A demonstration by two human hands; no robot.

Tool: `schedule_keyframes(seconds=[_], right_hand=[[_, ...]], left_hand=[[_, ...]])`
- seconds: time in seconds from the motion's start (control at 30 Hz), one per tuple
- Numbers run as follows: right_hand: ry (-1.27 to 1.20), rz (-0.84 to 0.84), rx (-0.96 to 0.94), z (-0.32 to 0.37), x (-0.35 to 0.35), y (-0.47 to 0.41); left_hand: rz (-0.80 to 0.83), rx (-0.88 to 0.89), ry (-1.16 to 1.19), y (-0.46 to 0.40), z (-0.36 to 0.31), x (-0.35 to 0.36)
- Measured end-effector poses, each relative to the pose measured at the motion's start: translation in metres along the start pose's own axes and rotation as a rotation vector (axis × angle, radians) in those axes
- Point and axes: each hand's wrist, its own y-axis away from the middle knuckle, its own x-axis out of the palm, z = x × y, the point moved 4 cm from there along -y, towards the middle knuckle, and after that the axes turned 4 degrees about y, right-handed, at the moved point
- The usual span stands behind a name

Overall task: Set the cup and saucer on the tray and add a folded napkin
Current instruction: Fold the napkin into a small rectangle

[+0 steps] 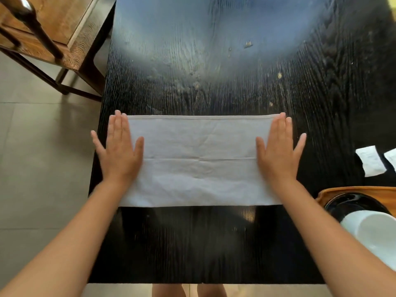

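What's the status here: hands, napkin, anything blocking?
Left hand and right hand flat, open on pale grey cloth napkin. White cup on orange tray. Nothing blocking.

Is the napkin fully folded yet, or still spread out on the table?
Only partly folded: the napkin lies as a wide flat rectangle, left hand and right hand pressing its ends.

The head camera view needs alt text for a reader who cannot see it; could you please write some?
Two bare hands, left hand and right hand, press flat on the ends of a white cloth napkin spread on a black wooden table. At the right edge, a white cup sits on a black saucer on an orange tray.
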Motion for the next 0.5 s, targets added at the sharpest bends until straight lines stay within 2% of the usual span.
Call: schedule_keyframes(seconds=[0.07,0.13,0.2,0.3,0.5], right_hand=[[-0.092,-0.045,-0.074,0.037,-0.003,0.03],[-0.146,-0.021,-0.182,0.076,0.002,0.063],[-0.145,0.032,-0.205,0.099,0.015,0.087],[-0.082,0.082,-0.17,0.102,0.031,0.097],[-0.013,0.096,-0.249,0.081,0.034,0.094]], left_hand=[[-0.052,0.044,0.079,0.022,-0.039,0.0],[-0.026,0.144,0.13,0.048,-0.082,0.011],[0.032,0.175,0.111,0.067,-0.107,0.028],[0.095,0.116,0.041,0.078,-0.109,0.047],[0.136,0.148,0.009,0.077,-0.091,0.044]])
